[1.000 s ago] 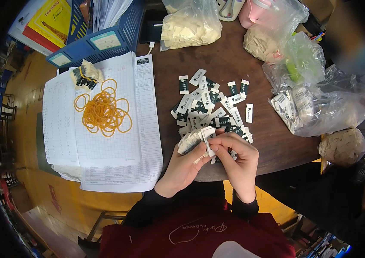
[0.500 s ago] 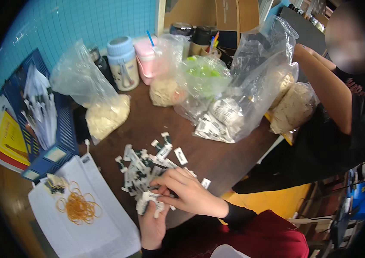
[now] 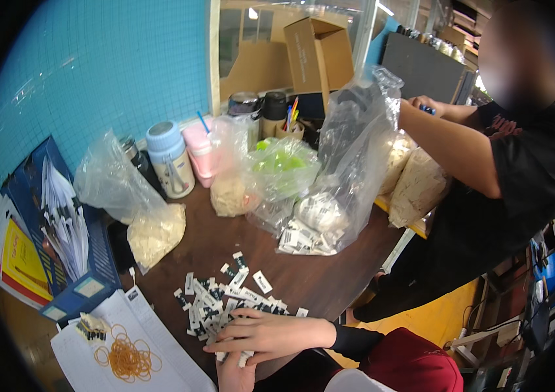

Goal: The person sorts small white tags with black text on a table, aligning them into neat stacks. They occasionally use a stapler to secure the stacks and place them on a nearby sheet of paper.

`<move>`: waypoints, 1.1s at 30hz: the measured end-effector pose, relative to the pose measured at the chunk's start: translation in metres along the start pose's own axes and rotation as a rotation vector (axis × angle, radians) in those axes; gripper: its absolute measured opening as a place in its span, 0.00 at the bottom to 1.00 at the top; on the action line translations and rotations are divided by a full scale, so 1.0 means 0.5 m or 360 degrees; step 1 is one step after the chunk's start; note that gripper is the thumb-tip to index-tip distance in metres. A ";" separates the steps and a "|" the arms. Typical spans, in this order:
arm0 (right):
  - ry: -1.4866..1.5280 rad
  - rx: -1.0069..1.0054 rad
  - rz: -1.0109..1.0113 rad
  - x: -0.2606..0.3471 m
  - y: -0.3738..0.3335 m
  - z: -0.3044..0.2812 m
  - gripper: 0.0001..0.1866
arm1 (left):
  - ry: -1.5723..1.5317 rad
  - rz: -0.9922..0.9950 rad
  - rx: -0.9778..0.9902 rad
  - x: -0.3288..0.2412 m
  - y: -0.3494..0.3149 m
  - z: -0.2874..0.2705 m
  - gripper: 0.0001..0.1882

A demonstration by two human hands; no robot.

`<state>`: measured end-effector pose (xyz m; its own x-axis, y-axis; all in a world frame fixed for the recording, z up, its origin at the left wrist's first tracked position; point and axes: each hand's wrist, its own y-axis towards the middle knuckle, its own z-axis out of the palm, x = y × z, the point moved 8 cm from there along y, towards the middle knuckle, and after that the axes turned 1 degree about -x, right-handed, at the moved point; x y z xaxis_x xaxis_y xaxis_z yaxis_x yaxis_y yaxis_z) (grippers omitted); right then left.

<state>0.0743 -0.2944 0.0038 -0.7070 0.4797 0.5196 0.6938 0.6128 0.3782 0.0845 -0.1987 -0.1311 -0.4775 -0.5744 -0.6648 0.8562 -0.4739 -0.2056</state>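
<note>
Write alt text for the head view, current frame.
A person's right hand lies over their left hand, beside a heap of small black and white labels on a dark table. Orange rubber bands lie on papers at left; filled plastic bags sit farther back. A co-worker stands at right.

labels [image 3: 245, 294] lie piled on the table [image 3: 330, 281], right of rubber bands [image 3: 128, 359] heaped on paper sheets [image 3: 166, 349]. a file rack [image 3: 103, 261] stands behind the sheets; a thermos [image 3: 176, 171] stands behind the leftmost plastic bag [image 3: 153, 232]. a co-worker [image 3: 487, 222] stands at the right.
</note>
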 end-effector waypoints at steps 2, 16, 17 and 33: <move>-0.0018 -0.0048 -0.0049 0.002 0.003 -0.009 0.48 | -0.0028 -0.0064 0.0069 0.009 0.008 0.002 0.27; 0.0062 0.0210 -0.0068 0.014 0.021 0.020 0.46 | -0.0053 -0.0159 0.0102 0.013 0.021 0.019 0.25; 0.0072 0.0234 -0.0069 0.016 0.021 0.023 0.47 | -0.0063 -0.0158 0.0105 0.013 0.021 0.019 0.25; 0.0029 0.0316 0.0013 0.014 0.032 0.040 0.48 | -0.0186 -0.0167 0.0138 0.015 0.017 0.024 0.23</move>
<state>0.0776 -0.2686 -0.0020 -0.6976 0.4749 0.5364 0.6576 0.7216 0.2163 0.0858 -0.2149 -0.1290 -0.5871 -0.5900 -0.5543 0.7829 -0.5881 -0.2032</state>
